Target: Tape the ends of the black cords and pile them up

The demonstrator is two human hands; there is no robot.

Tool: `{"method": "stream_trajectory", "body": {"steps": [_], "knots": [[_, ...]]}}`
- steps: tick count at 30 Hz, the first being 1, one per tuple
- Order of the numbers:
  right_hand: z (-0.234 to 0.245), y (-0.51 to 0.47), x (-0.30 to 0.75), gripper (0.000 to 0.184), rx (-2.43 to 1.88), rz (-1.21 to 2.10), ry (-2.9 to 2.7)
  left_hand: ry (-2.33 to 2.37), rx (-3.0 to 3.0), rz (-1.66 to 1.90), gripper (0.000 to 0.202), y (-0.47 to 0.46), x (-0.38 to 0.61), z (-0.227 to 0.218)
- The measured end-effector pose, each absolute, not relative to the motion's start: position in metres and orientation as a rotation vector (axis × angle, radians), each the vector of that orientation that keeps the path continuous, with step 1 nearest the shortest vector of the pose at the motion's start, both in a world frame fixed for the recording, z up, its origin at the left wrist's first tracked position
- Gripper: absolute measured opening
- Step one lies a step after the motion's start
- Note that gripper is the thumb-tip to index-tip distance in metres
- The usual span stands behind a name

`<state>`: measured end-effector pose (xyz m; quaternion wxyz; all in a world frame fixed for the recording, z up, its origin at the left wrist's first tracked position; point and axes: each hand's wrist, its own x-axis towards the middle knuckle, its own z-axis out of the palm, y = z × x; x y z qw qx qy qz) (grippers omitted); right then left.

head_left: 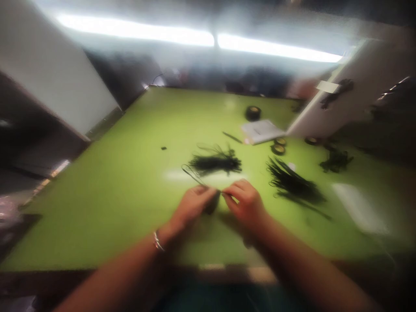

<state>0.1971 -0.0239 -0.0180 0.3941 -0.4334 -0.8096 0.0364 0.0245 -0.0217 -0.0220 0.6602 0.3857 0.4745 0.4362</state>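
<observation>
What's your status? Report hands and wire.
Thin wire pinched between left hand and right hand, over green table. Black bundles lie beyond, clear of hands.

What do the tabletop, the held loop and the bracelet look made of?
Tabletop: green mat, likely rubber or vinyl; soft sheen. Loop: thin, dark, holds its curve; perhaps wire or plastic tie, blurred. Bracelet: metal, by its silvery glint.

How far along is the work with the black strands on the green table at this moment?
Seemingly done: one dark bundle lies just beyond the hands, though blur hides whether it is tied. In hand: the left hand and right hand pinch one black strand between them, its loop pointing away to the left. Probably left: a loose pile on the right and a smaller pile farther right lie apart from the hands.
</observation>
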Motion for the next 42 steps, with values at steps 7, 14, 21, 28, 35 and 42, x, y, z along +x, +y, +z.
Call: {"method": "stream_trajectory", "body": {"steps": [7, 14, 21, 28, 35, 42], "knots": [[-0.017, -0.025, 0.192, 0.012, -1.051, 0.319, -1.943, 1.087, 0.91, 0.947, 0.039, -0.024, 0.028, -0.014], [-0.021, -0.025, 0.19, 0.014, -0.999, 0.041, -1.972, 0.963, 0.869, 0.983, 0.032, -0.027, 0.034, -0.013], [-0.014, -0.025, 0.2, 0.021, -0.727, -0.223, -2.221, 0.926, 0.719, 0.856, 0.021, -0.024, 0.025, -0.01], [-0.018, -0.025, 0.203, 0.021, -0.694, -0.25, -2.345, 0.909, 0.76, 0.821, 0.022, -0.021, 0.023, -0.022], [-0.014, -0.026, 0.202, 0.017, -1.069, 0.482, -1.939, 1.067, 1.162, 0.911, 0.016, -0.023, 0.021, -0.022], [-0.009, -0.03, 0.194, 0.012, -1.24, 0.587, -1.983, 1.171, 1.756, 1.13, 0.01, -0.024, 0.026, -0.02]]}}
